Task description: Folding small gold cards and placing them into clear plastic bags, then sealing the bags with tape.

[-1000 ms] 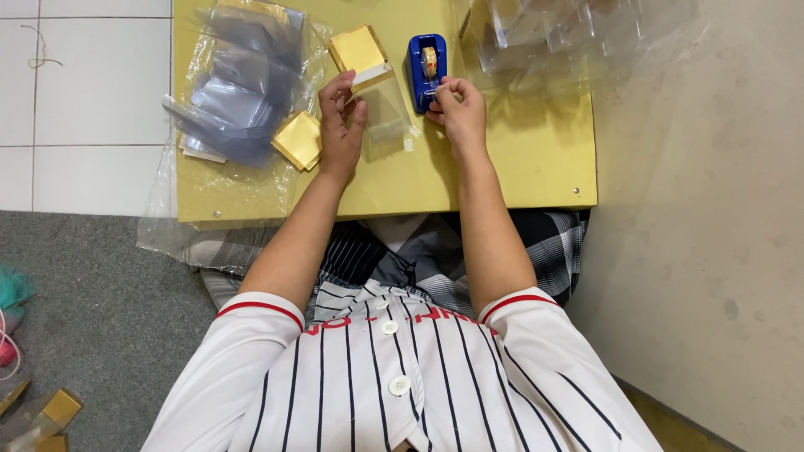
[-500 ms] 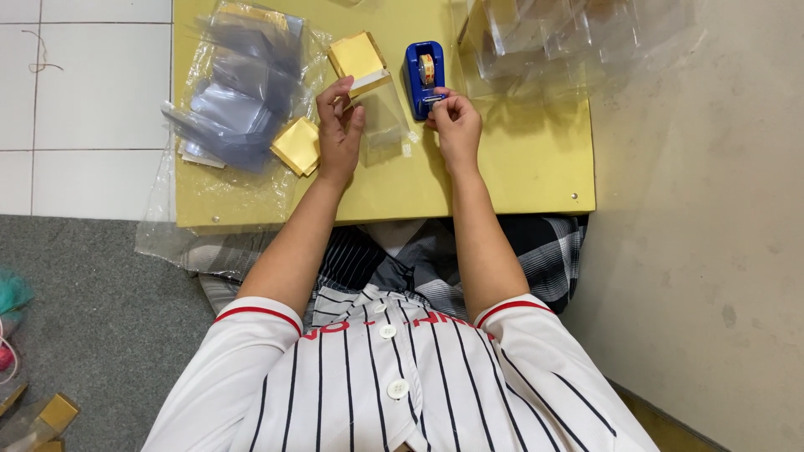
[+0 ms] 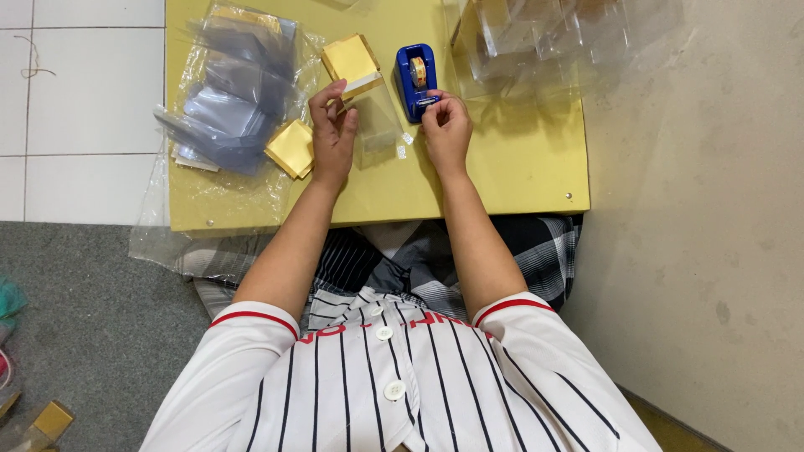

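Left hand (image 3: 333, 134) fingers curl around the clear packet (image 3: 375, 117) mid-bench, right hand (image 3: 445, 125) fingers pinch at the blue tape dispenser (image 3: 416, 79) cutter.

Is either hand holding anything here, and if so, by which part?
The left hand pinches the clear plastic box by its left edge, just below the gold insert. The right hand has its fingertips at the blue tape dispenser's cutter end; a gripped tape strip cannot be made out.

Glossy plastics and gold card on a matt yellow tabletop

The tape dispenser (image 3: 415, 77) is smooth blue plastic; the gold boxes (image 3: 350, 60) have a metallic card sheen; clear film bags (image 3: 239, 92) at upper left look shiny and crinkled; the tabletop (image 3: 502, 167) is smooth, matt yellow; the shirt (image 3: 394, 393) is striped cloth.
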